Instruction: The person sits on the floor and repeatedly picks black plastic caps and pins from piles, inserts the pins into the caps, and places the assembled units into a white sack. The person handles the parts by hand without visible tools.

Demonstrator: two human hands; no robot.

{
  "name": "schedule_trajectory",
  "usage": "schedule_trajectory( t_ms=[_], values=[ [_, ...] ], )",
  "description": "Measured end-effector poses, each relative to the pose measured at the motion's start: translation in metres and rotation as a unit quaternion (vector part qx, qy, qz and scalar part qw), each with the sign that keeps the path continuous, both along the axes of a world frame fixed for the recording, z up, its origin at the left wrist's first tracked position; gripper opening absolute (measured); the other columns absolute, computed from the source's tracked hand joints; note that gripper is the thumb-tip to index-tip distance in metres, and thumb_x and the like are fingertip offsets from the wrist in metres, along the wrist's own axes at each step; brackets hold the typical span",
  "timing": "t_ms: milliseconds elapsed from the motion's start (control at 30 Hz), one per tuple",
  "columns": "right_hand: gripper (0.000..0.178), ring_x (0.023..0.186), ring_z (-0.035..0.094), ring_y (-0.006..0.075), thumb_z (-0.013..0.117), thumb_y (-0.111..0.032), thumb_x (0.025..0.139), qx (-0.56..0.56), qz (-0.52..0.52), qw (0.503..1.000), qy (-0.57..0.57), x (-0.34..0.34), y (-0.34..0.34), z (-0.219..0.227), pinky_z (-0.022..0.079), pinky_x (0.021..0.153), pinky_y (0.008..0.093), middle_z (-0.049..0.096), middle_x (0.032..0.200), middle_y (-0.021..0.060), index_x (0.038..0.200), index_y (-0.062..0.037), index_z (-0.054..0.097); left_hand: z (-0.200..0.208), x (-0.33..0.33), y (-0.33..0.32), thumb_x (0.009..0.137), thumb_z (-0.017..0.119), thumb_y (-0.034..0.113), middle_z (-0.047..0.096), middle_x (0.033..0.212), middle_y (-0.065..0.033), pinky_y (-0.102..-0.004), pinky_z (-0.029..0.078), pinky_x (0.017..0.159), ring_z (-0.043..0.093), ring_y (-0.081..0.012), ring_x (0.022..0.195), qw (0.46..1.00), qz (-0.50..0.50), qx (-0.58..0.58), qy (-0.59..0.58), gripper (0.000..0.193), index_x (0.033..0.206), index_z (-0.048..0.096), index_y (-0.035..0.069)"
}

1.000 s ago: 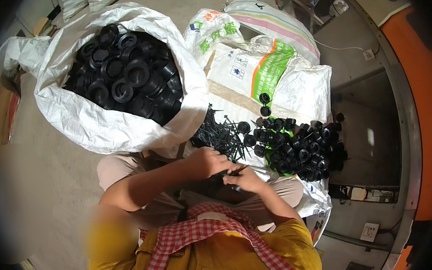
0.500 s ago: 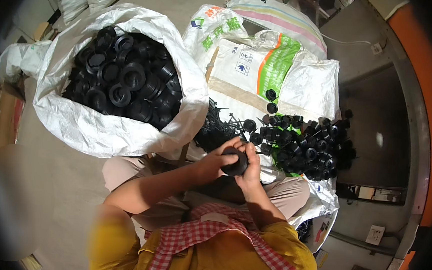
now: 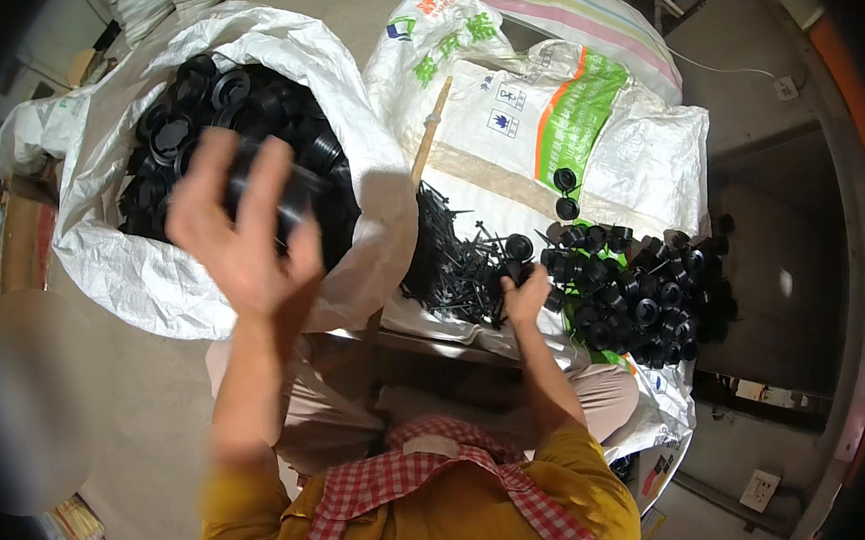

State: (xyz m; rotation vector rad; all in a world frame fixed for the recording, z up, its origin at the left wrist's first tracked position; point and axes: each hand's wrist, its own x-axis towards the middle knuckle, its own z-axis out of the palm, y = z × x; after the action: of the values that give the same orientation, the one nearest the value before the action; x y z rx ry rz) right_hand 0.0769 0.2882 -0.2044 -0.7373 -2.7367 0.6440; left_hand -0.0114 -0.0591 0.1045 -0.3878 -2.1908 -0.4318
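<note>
My left hand (image 3: 245, 227), blurred by motion, is over the white sack (image 3: 373, 256) with its fingers spread. A black ring-shaped cap (image 3: 297, 198) is beside its fingers and thumb, apparently loose from them. Similar black caps (image 3: 173, 136) fill the sack. At the left edge of the heap of small black caps (image 3: 645, 310), my right hand (image 3: 526, 299) has its thumb and fingertips closed around a small dark piece, which looks like one of these caps. Thin black pins (image 3: 443, 261) are piled to the left of that hand.
A flattened white and green woven bag (image 3: 650, 165) covers the work surface, with a wooden stick (image 3: 430, 129) on it. Two small caps (image 3: 565, 192) sit apart from the heap. A full striped sack (image 3: 581, 15) stands behind. Grey metal panels (image 3: 775, 244) rise on the right.
My hands were together in front of me on a black ring-shaped cap. The left has swung out over the sack with the cap; the right has reached forward to the small caps.
</note>
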Motion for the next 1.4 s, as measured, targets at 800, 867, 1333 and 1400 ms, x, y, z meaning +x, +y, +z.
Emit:
schedule_trajectory(
  t_ms=[800, 867, 1333, 1400],
  values=[
    [0.027, 0.097, 0.055, 0.0294, 0.075, -0.018, 0.072, -0.044, 0.437, 0.884, 0.159, 0.035, -0.059, 0.211, 0.041, 0.084, 0.0398, 0.061, 0.102, 0.0099, 0.09, -0.0071, 0.058, -0.108, 0.041, 0.085, 0.079, 0.067, 0.01, 0.059, 0.08, -0.0084, -0.0264, 0.052, 0.048, 0.061, -0.0158, 0.055, 0.403, -0.381, 0.395, -0.732, 0.032, 0.105, 0.051, -0.002],
    [0.033, 0.099, 0.052, 0.0299, 0.077, -0.02, 0.07, -0.059, 0.413, 0.897, 0.145, 0.042, -0.063, 0.211, 0.037, 0.085, 0.0404, 0.059, 0.1, 0.0112, 0.092, -0.0066, 0.056, -0.111, 0.048, 0.084, 0.08, 0.066, 0.011, 0.059, 0.081, -0.008, -0.029, 0.052, 0.052, 0.062, -0.0155, 0.059, 0.389, -0.4, 0.394, -0.731, 0.031, 0.105, 0.052, 0.001],
    [0.033, 0.078, 0.056, 0.0277, 0.054, -0.034, 0.091, -0.855, 0.388, 0.336, -0.07, 0.072, -0.093, 0.217, 0.04, 0.073, 0.0365, 0.061, 0.074, 0.0113, 0.072, -0.0073, 0.057, -0.071, 0.034, 0.037, 0.085, 0.056, 0.009, 0.062, 0.108, -0.013, -0.0356, 0.046, 0.091, 0.059, -0.0216, 0.102, 0.472, -0.562, 0.474, -0.486, 0.024, 0.107, 0.061, 0.003],
    [0.038, 0.088, 0.052, 0.0284, 0.051, -0.04, 0.093, -0.826, 0.31, 0.466, 0.067, 0.061, -0.099, 0.205, 0.041, 0.073, 0.0372, 0.058, 0.083, 0.0113, 0.074, -0.0074, 0.056, -0.077, 0.037, 0.043, 0.089, 0.052, 0.01, 0.06, 0.115, -0.0113, -0.0349, 0.044, 0.096, 0.056, -0.0202, 0.109, 0.483, -0.505, 0.445, -0.56, 0.032, 0.12, 0.057, 0.003]
  ],
)
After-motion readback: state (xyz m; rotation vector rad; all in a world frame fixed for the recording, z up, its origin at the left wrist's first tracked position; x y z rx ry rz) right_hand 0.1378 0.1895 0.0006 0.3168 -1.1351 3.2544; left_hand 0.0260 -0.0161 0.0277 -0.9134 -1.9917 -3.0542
